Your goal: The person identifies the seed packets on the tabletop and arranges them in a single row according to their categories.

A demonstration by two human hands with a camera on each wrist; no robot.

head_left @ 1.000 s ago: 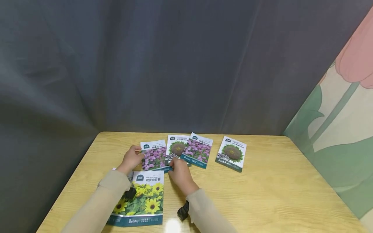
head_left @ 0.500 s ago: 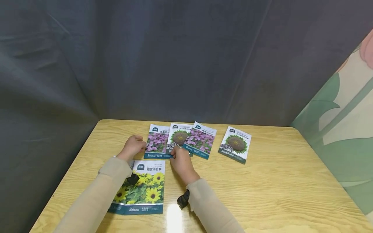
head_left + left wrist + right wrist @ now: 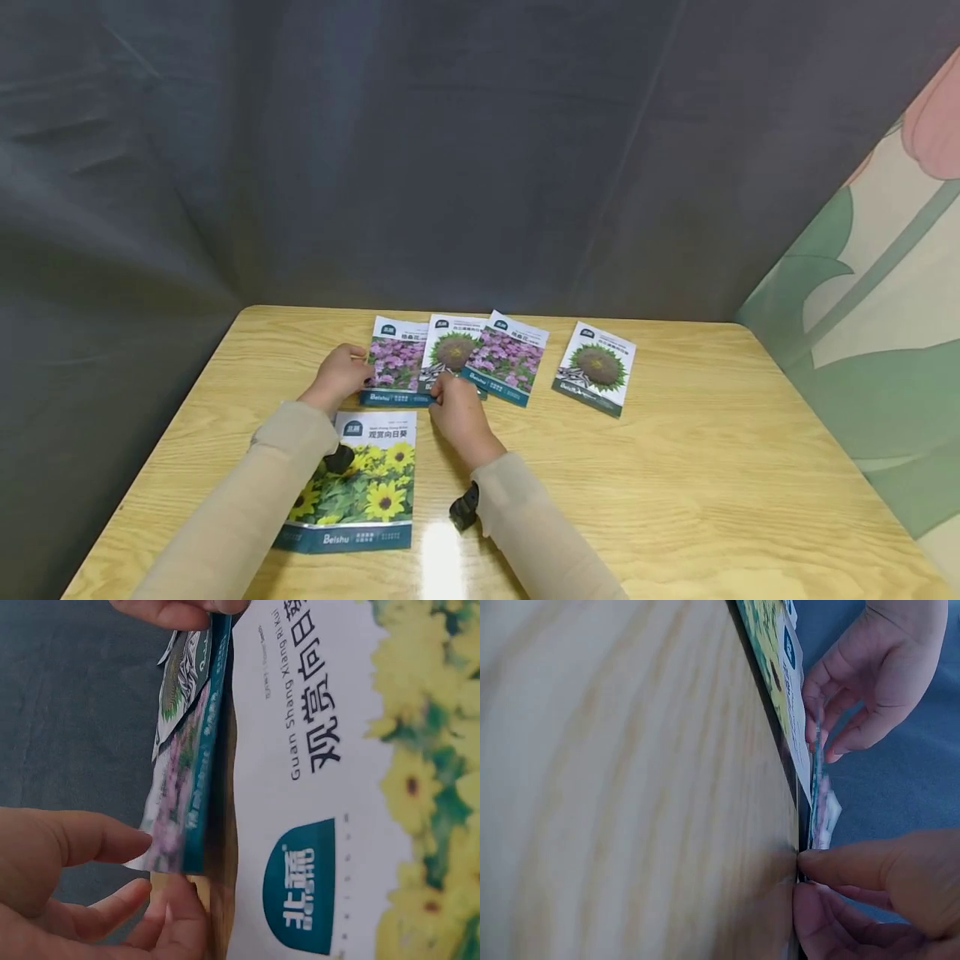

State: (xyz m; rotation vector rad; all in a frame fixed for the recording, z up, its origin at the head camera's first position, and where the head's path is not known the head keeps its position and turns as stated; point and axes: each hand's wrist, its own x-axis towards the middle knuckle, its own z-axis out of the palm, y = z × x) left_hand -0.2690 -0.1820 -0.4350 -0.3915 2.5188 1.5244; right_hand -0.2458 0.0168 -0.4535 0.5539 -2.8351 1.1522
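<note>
My left hand (image 3: 340, 377) pinches the left edge of a purple-flower seed packet (image 3: 393, 360), thumb on its face in the left wrist view. At that packet's lower right corner, my right hand (image 3: 459, 415) pinches the bottom edge between thumb and fingers. Directly right of it lies a sunflower-head seed packet (image 3: 452, 348), partly covered by a second purple-flower packet (image 3: 510, 357), which is tilted. A larger yellow-flower packet (image 3: 375, 483) lies nearer, under the left forearm; a further packet edge (image 3: 296, 537) shows at its left, mostly hidden.
Another sunflower-head packet (image 3: 597, 369) lies apart on the right, slightly turned. The wooden table (image 3: 675, 500) ends at a dark curtain (image 3: 480, 150) behind. A flower-patterned wall covering (image 3: 885, 333) stands on the right.
The held purple-flower packet has been straightened, and its lower band now shows above the yellow-flower packet. Both hands keep their places at its edges. The head view has shifted slightly.
</note>
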